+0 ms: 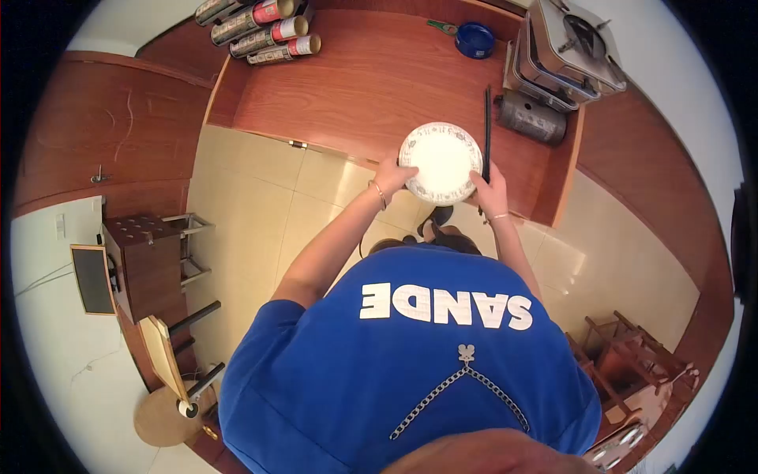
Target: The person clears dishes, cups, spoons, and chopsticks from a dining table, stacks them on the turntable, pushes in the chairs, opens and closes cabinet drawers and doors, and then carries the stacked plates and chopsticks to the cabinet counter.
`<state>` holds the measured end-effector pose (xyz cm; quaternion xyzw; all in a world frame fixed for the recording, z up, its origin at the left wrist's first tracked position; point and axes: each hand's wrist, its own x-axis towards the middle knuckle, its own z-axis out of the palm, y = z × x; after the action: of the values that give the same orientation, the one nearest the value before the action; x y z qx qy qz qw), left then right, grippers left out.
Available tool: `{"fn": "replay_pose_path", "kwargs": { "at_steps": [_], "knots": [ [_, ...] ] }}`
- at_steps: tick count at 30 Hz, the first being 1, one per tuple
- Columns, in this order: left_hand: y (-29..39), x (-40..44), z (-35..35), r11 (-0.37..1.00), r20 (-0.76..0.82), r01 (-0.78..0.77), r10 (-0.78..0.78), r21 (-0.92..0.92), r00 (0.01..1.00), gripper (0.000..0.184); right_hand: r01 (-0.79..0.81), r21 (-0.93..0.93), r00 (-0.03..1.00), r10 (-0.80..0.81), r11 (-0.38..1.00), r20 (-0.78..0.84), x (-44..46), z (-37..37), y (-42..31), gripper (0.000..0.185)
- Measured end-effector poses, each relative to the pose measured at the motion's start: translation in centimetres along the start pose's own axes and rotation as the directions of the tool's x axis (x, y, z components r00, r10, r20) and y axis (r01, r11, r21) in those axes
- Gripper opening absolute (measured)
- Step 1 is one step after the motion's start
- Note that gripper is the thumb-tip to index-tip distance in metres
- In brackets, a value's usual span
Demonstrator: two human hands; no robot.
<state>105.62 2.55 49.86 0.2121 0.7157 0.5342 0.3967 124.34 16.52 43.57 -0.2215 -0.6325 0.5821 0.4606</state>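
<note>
A round white plate (442, 162) with a patterned rim is held near the front edge of the brown wooden table (355, 87). My left hand (392, 178) grips the plate's left edge, its thumb over the rim. On the opposite side my right hand (491, 191) holds the rim with its thumb on top. Long black sticks (487, 122) rise beside the plate at my right hand; whether that hand holds them too I cannot tell. The fingers under the plate are hidden.
Several printed tubes (272, 39) lie at the table's back left. A blue round dish (474, 39) stands at the back. To the right are stacked portable stoves (568, 47) and a dark canister (530, 117). Wooden stools (624, 347) stand at lower right.
</note>
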Motion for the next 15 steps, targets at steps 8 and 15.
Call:
{"fn": "replay_pose_path", "kwargs": {
  "at_steps": [8,15],
  "knots": [
    [1.6,4.1,0.2,0.988,-0.018,-0.155,0.156,0.024,0.988,0.04,-0.32,-0.037,0.94,0.322,0.947,0.112,4.9,-1.1,0.8,0.037],
    [3.7,5.5,-0.2,0.974,-0.011,-0.054,0.058,0.219,0.998,0.038,-0.246,-0.056,0.968,0.248,0.968,0.031,5.2,0.3,2.5,0.026]
  ]
}}
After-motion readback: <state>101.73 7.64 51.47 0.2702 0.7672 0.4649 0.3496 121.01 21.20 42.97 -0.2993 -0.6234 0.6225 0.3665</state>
